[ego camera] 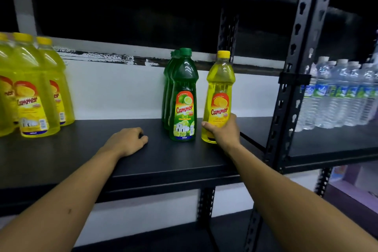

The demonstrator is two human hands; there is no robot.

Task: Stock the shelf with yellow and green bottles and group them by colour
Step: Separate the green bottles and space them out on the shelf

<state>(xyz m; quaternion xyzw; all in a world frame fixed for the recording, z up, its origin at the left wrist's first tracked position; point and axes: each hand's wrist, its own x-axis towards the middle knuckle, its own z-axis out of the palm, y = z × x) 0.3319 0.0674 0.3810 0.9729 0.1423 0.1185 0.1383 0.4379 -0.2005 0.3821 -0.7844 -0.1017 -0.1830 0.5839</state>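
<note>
Clear water bottles in row on neighbouring rack's shelf, right of black upright.

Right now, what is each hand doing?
Left hand: holds nothing, rests on the black shelf board.
Right hand: grips the yellow plastic bottle.
</note>
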